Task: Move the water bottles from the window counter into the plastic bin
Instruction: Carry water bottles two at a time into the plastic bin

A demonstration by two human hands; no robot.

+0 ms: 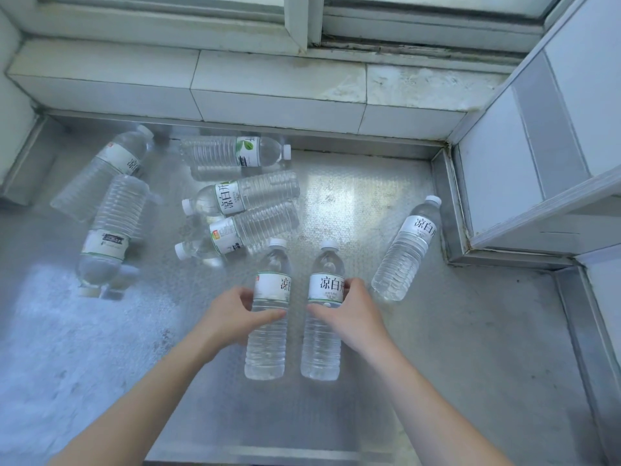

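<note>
Head view of the metal window counter point(470, 331), on which 8 water bottles are seen lying on their sides. 2 of them lie side by side nearest the person, caps pointing away toward the window and long axes running roughly parallel to the forearms. The left near bottle point(268, 314) is met from its left side by the left hand point(235, 314); the thumb is laid across the front of the body just below the label, and the fingers are curled behind it. The right near bottle point(322, 314) is met from its right side by the right hand point(349, 311) in mirror fashion. Each hand is half closed around the middle of its own bottle, and contact is evident, though a lift clear of the counter cannot be told. A single bottle point(406, 247) is left near the right wall, and a scattered group of 5 point(242, 196) lies farther back and to the left. The plastic bin is not in view, so the carry direction cannot be judged.
</note>
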